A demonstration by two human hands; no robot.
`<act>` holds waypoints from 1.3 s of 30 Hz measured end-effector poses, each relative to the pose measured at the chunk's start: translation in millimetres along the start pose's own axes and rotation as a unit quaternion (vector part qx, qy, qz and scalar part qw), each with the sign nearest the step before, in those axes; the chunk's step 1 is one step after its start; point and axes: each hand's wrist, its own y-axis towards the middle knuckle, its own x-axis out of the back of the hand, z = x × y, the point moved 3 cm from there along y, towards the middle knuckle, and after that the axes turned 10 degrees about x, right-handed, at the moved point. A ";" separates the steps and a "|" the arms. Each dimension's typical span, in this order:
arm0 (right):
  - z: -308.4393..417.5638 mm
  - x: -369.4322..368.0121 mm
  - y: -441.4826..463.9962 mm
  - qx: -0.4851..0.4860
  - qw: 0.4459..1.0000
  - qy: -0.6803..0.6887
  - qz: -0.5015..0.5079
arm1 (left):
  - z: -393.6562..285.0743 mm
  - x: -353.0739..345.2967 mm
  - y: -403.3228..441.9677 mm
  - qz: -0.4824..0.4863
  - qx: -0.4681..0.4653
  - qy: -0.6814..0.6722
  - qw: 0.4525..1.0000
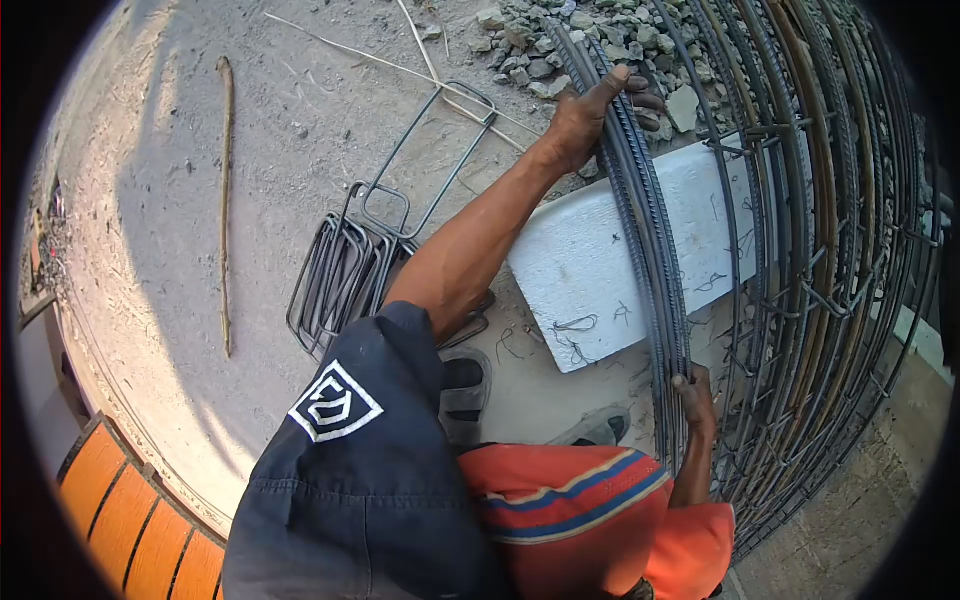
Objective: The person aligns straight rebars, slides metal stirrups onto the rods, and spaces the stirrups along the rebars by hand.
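A bundle of ribbed steel reinforcing bars (pixel 640 215) runs from the gravel at the top down past my knees. My left hand (pixel 590 118) is closed round its upper part, with the thumb over the bars and the fingers on the far side. Lower down, my right hand (pixel 697 402) grips the same bundle from the right, its thumb against the bars. Behind the bundle lies a white foam board (pixel 575 270) with short bent pieces of wire (pixel 577 324) on it. The bundle's lower end is hidden by my clothing.
A tied rebar cage (pixel 800 280) stands close on the right. Bent steel stirrups (pixel 345 265) lie piled left of my forearm. A stick (pixel 226 210) lies on the ground, and broken stones (pixel 530 45) are heaped at the top. Orange slats (pixel 125 515) stand lower left.
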 end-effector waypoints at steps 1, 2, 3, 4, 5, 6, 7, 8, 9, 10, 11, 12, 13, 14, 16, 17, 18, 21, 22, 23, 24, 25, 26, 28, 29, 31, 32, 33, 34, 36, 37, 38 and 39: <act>-4.0 3.1 6.6 -0.015 0.999 0.024 0.036 | -1.7 -3.9 -1.9 0.041 0.007 -0.017 0.999; -8.1 6.1 12.8 -0.031 0.996 0.047 0.071 | 0.0 -1.8 -0.2 0.015 0.008 -0.006 1.000; -5.2 7.2 15.1 -0.015 0.998 0.014 0.061 | -7.2 -2.5 -3.9 -0.096 -0.007 0.068 0.993; -1.2 6.2 13.3 -0.002 0.998 -0.018 0.055 | -15.4 -7.6 -15.6 -0.209 -0.020 0.139 0.968; 2.3 4.6 11.9 0.012 0.997 -0.049 0.051 | -20.8 -8.6 -24.2 -0.322 -0.031 0.207 0.924; 5.3 3.1 10.4 0.015 0.998 -0.031 0.052 | -21.3 -11.2 -29.0 -0.383 -0.201 0.212 0.876; 7.9 2.0 10.3 0.020 0.998 -0.012 0.051 | -22.9 -5.9 -32.6 -0.442 -0.275 0.255 0.815; 6.9 0.9 11.4 0.023 0.999 0.009 0.048 | -23.6 -1.6 -35.9 -0.490 -0.344 0.296 0.744; 1.9 1.0 11.8 0.034 0.998 -0.002 0.049 | -23.3 0.4 -42.1 -0.530 -0.405 0.335 0.665; -4.7 2.3 12.8 0.044 0.998 -0.012 0.048 | -21.1 9.5 -41.4 -0.462 -0.370 0.337 0.732; -9.8 3.4 13.4 0.055 0.997 -0.023 0.048 | -15.7 15.4 -41.1 -0.438 -0.339 0.283 0.783; -9.6 4.2 13.1 0.066 0.995 -0.035 0.059 | -15.5 14.9 -44.6 -0.414 -0.304 0.226 0.827; -5.4 6.0 14.7 0.081 0.993 -0.047 0.071 | -16.8 13.0 -44.9 -0.388 -0.271 0.168 0.865; -4.1 7.0 18.2 0.097 0.990 -0.059 0.083 | -18.3 10.6 -39.8 -0.426 -0.300 0.042 0.852; -18.3 6.6 19.3 0.121 0.986 -0.077 0.084 | -15.4 28.2 -30.6 -0.373 -0.218 0.010 0.902; -24.5 7.4 21.3 0.133 0.984 -0.087 0.084 | -12.1 36.8 -28.2 -0.344 -0.175 -0.007 0.922; -23.3 8.6 23.7 0.143 0.983 -0.085 0.080 | -22.7 20.9 -37.5 -0.348 -0.114 -0.022 0.930; -16.8 4.7 24.3 0.165 0.981 -0.074 0.070 | -23.6 37.0 -20.7 -0.328 -0.170 0.116 0.922; -18.8 3.9 25.2 0.169 0.981 -0.069 0.066 | -24.6 40.2 -16.5 -0.396 -0.183 0.225 0.871; -20.3 4.2 24.9 0.172 0.981 -0.065 0.062 | -20.2 42.9 -11.3 -0.389 -0.193 0.196 0.879; -18.2 5.0 24.7 0.159 0.983 -0.060 0.066 | -17.6 41.6 -10.7 -0.383 -0.202 0.169 0.886; -18.4 6.6 23.1 0.151 0.984 -0.053 0.072 | -18.2 40.4 -10.3 -0.375 -0.211 0.143 0.891; -18.0 6.8 24.2 0.147 0.985 -0.044 0.076 | -17.8 43.6 -7.7 -0.364 -0.193 0.134 0.901; -13.6 7.2 27.7 0.143 0.985 -0.021 0.091 | -18.1 53.0 -4.0 -0.353 -0.194 0.124 0.907; -9.5 7.4 29.7 0.141 0.985 -0.005 0.099 | -14.7 58.6 -2.6 -0.349 -0.192 0.119 0.910; -3.4 4.7 34.7 0.150 0.984 0.010 0.097 | -16.8 49.7 -2.2 -0.373 -0.184 0.139 0.899; -0.8 3.6 36.0 0.160 0.983 0.007 0.092 | -17.1 49.0 -1.0 -0.368 -0.188 0.141 0.900; 0.5 3.3 38.1 0.169 0.982 0.002 0.088 | -17.1 47.7 -1.9 -0.364 -0.192 0.141 0.900; 1.1 1.6 43.4 0.159 0.983 0.017 0.094 | -18.6 47.1 -2.4 -0.352 -0.177 0.124 0.911; 5.3 -2.5 51.9 0.142 0.983 0.045 0.108 | -15.0 41.1 -3.9 -0.347 -0.173 0.115 0.915; 8.3 -3.4 54.4 0.164 0.981 0.025 0.099 | -14.0 36.3 -6.1 -0.346 -0.175 0.110 0.915; 11.6 -6.6 58.3 0.188 0.978 0.008 0.090 | -13.7 16.0 -10.1 -0.438 -0.162 0.132 0.875; 15.8 -11.2 65.0 0.215 0.973 -0.010 0.079 | -17.3 2.5 -12.7 -0.445 -0.169 0.141 0.868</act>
